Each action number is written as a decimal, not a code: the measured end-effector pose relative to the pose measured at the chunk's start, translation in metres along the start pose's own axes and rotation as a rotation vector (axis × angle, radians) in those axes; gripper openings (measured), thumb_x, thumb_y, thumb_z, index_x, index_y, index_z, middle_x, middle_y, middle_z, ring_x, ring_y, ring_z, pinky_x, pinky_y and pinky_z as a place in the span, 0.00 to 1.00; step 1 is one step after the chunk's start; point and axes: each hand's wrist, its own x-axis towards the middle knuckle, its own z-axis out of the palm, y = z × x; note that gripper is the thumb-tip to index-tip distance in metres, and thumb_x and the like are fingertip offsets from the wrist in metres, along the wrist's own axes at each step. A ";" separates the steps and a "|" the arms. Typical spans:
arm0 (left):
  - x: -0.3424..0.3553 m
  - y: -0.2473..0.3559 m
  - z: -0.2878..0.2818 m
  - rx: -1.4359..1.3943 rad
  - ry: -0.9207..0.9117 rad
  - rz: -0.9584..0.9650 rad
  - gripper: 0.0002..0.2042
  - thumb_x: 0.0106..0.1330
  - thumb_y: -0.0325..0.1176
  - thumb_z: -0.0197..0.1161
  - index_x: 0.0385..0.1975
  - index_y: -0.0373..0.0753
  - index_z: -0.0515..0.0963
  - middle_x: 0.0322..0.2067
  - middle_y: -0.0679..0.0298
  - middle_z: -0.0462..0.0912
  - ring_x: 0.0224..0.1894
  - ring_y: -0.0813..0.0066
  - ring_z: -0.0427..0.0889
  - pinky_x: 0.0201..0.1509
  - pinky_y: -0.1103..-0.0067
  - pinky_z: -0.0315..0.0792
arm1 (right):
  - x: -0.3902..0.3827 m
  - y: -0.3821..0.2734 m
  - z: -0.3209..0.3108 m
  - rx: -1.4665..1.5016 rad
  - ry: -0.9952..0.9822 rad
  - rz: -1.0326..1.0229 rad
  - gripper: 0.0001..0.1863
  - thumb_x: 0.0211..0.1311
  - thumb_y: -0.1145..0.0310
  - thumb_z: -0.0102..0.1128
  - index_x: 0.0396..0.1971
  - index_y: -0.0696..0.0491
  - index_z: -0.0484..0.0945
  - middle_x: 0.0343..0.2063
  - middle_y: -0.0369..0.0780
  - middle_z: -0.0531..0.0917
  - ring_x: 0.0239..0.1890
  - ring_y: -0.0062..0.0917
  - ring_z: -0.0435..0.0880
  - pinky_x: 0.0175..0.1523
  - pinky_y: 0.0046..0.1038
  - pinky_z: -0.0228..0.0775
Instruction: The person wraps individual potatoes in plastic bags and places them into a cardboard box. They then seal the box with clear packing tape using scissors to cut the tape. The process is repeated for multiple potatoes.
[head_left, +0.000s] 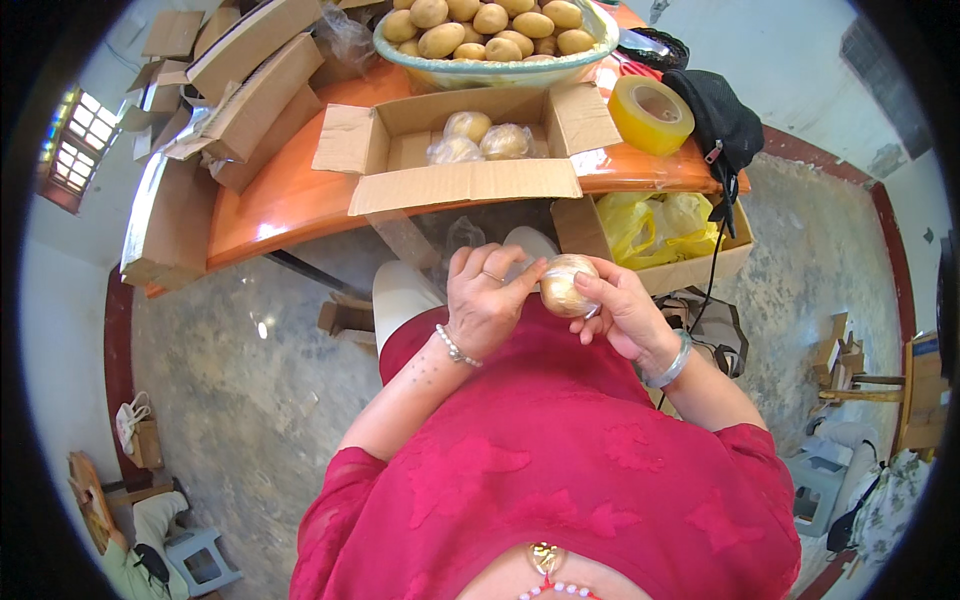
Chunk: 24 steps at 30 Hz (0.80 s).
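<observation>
My right hand [620,315] grips a potato wrapped in clear plastic film [568,282], thumb across its front. At the potato's left side, my left hand [485,300] has curled fingers, with thumb and forefinger pinching what looks like loose film. On the orange table's front edge above them sits an open cardboard box [400,140] with three wrapped potatoes [505,142] inside. A strip of clear film hangs below that box. Behind it, a wide bowl [420,65] is heaped with several unwrapped potatoes [440,40].
Flattened cartons [240,90] crowd the table's left. A yellow tape roll [650,115] and black bag [720,130] sit right. Below, another box [700,260] holds yellow plastic bags [650,225]. Plastic stools [200,560] and clutter line both walls; someone in light green [120,560] may be at lower left.
</observation>
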 end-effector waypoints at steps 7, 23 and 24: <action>-0.010 0.012 0.011 -0.609 -0.061 -0.585 0.12 0.58 0.25 0.60 0.40 0.33 0.82 0.36 0.59 0.78 0.37 0.64 0.79 0.42 0.76 0.74 | 0.007 0.009 0.007 0.015 0.015 -0.105 0.24 0.62 0.62 0.63 0.53 0.60 0.70 0.36 0.43 0.82 0.25 0.21 0.82 0.22 0.17 0.75; 0.008 -0.005 -0.020 -1.361 -0.431 -1.234 0.24 0.61 0.33 0.66 0.52 0.24 0.70 0.43 0.56 0.79 0.43 0.72 0.81 0.48 0.77 0.76 | 0.021 0.008 0.020 -0.242 -0.059 -0.159 0.29 0.51 0.67 0.73 0.52 0.59 0.72 0.35 0.38 0.81 0.31 0.17 0.81 0.29 0.18 0.75; 0.008 -0.005 -0.020 -1.337 -0.413 -1.222 0.24 0.60 0.33 0.66 0.52 0.24 0.70 0.43 0.56 0.79 0.43 0.72 0.81 0.49 0.77 0.75 | 0.022 0.010 0.019 -0.206 -0.076 -0.137 0.28 0.51 0.67 0.73 0.51 0.59 0.73 0.35 0.38 0.81 0.33 0.18 0.81 0.31 0.19 0.75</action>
